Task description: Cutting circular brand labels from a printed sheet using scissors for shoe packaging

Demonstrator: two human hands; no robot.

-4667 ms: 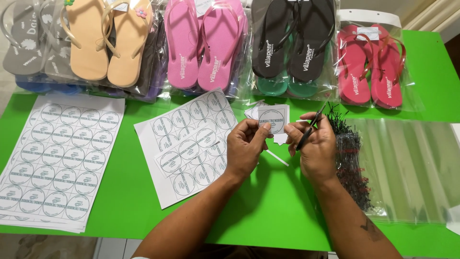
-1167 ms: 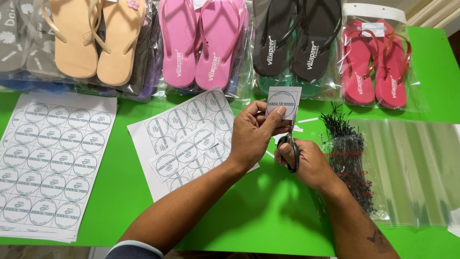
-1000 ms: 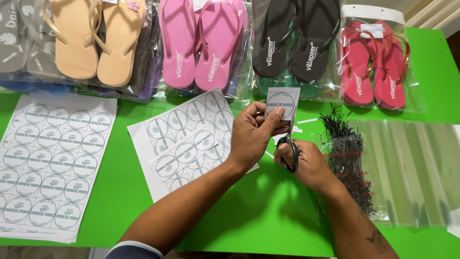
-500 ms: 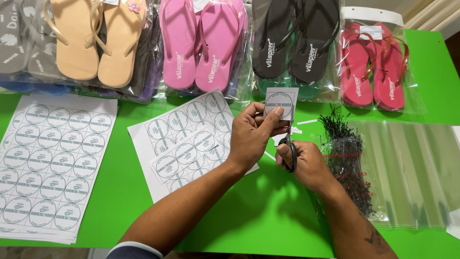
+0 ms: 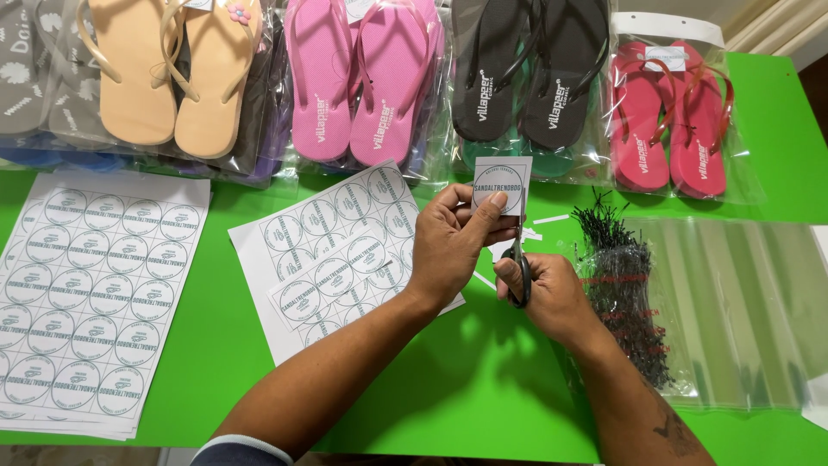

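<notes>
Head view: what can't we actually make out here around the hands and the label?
- Scissors: blades mostly hidden behind the paper label and the right hand; how far open they are cannot be told.
- Label's cut edge: covered by the left hand.
- Grey flip-flops: cut off by the left frame edge.
- Black tag ties: too fine to count.

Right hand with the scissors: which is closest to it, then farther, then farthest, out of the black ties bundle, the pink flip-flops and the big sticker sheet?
Measured from the right hand in the head view:
1. Bundle of black ties, just beside it on the right.
2. Pink flip-flops, up at the back, toward the left.
3. Big sticker sheet, far over at the left edge of the green table.
</notes>
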